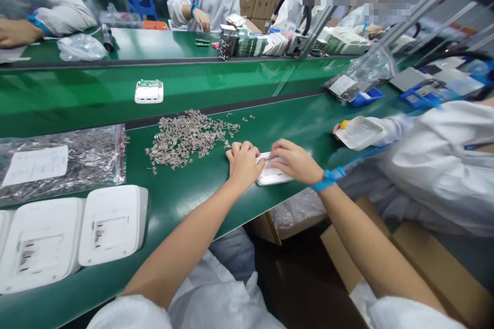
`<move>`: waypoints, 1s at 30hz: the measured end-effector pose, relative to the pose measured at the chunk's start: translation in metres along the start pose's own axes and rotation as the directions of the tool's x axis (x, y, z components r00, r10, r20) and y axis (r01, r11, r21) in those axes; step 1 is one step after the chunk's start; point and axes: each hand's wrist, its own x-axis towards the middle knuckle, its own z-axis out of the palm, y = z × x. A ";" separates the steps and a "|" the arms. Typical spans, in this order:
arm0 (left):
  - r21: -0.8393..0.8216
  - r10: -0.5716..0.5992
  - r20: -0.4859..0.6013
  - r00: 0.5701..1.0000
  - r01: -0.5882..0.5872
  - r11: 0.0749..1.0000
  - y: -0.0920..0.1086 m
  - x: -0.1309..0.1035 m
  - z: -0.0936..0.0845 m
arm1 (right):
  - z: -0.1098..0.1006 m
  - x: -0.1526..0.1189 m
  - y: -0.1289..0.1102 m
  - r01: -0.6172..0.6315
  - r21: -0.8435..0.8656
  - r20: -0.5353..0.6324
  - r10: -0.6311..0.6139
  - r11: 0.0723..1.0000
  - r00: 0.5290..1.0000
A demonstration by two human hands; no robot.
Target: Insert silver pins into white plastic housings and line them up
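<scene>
A white plastic housing (273,177) lies on the green worktop near its front edge, between my two hands. My left hand (244,165) is closed at the housing's left side, thumb and fingertips against it. From the right, my right hand (296,160) reaches over the housing with curled fingers close to its inside; whatever they pinch is hidden. A blue band circles my right wrist. Just left of my hands and farther back spreads a loose pile of small metal clips (189,138).
White housings (111,226) stand in a row at left, below a clear bag (92,162) of metal parts. A white unit with a green board (149,92) sits on the green strip beyond. At right, a co-worker's hand holds a white shell (359,132). Cardboard boxes (278,226) stand below the edge.
</scene>
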 end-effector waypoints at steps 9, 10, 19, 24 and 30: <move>-0.007 0.009 -0.019 1.000 -0.009 1.000 0.000 -0.001 0.002 | 0.013 -0.035 -0.001 0.048 -0.068 -0.169 -0.059 0.997 0.984; -0.001 0.014 -0.018 1.000 -0.014 1.000 0.000 -0.001 0.002 | 0.013 -0.033 0.000 0.048 -0.067 -0.169 -0.059 0.997 0.984; 0.165 0.134 -0.044 0.990 -0.125 0.978 0.002 -0.003 0.007 | 0.017 -0.035 -0.005 0.019 -0.098 -0.199 -0.038 0.995 0.979; 0.226 0.193 -0.020 0.981 -0.183 0.957 0.007 0.002 0.008 | 0.016 -0.035 -0.004 -0.009 -0.120 -0.204 -0.016 0.993 0.979; 0.315 0.132 0.073 0.989 -0.149 0.937 0.009 -0.046 -0.034 | 0.015 -0.039 -0.037 0.145 0.054 -0.274 -0.125 0.988 0.954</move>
